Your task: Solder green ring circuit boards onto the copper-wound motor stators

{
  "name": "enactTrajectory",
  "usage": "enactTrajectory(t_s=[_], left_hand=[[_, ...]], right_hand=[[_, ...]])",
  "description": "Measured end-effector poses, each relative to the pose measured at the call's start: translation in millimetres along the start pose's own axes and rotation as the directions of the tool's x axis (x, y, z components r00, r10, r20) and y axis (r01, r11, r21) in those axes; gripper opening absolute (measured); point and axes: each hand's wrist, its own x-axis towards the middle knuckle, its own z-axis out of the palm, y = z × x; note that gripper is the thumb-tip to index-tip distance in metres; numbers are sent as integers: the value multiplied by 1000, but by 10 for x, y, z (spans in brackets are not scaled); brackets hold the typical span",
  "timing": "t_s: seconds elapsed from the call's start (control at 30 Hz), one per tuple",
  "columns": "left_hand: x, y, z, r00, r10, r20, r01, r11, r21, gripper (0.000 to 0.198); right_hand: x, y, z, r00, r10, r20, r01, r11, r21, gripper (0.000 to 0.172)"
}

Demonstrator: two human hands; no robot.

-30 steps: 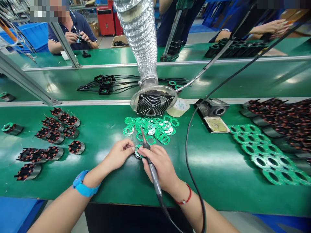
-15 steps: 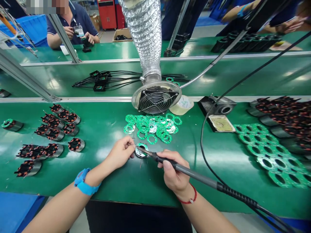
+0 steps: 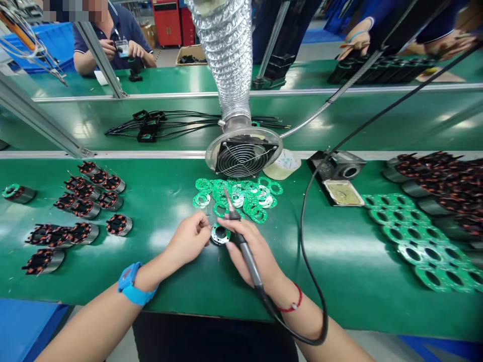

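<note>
My left hand (image 3: 188,235) is closed in a pinch at the left side of a motor stator (image 3: 220,234) topped with a ring-shaped circuit board. What lies between its fingertips, if anything, is too small to make out. In my right hand (image 3: 256,254) is a soldering iron (image 3: 249,259), its tip pointing up and away over the loose boards. The fingers and thumb of that hand reach around the right side of the stator. Just behind lies a pile of green ring-shaped circuit boards (image 3: 251,188).
Several copper-wound stators (image 3: 81,206) stand at left, with more (image 3: 441,191) at right beside panels of ring boards (image 3: 415,234). A fan-fronted fume duct (image 3: 243,156) hangs over the pile. Nearby are a tape roll (image 3: 283,166) and soldering-iron stand (image 3: 341,173). Co-workers sit opposite.
My right hand has moved left to the stator. The soldering iron has swung from pointing at the ring board to pointing up and away, its cable now looping over my right forearm.
</note>
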Motion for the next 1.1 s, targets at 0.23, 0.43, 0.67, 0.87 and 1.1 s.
enactTrajectory(t_s=[0.23,0.43,0.67,0.87,1.1], left_hand=[[-41,49,-93,998,55,29,-58,988,146,13],[-60,23,-156,967,193,163,-244,882,402,5],[-16,75,-117,984,150,99,-160,983,94,8],[-4,48,-99,989,95,109,-94,995,-17,13],[29,33,-73,996,90,7,-90,996,7,8]], right_hand=[[26,65,48,998,36,46,-32,997,-68,48],[-59,137,38,980,184,-75,-184,983,15,49],[-60,66,96,998,51,-36,-52,998,-23,54],[-21,-5,73,989,-150,-13,147,980,-133,54],[10,-39,27,990,-137,-33,133,986,-101,45]])
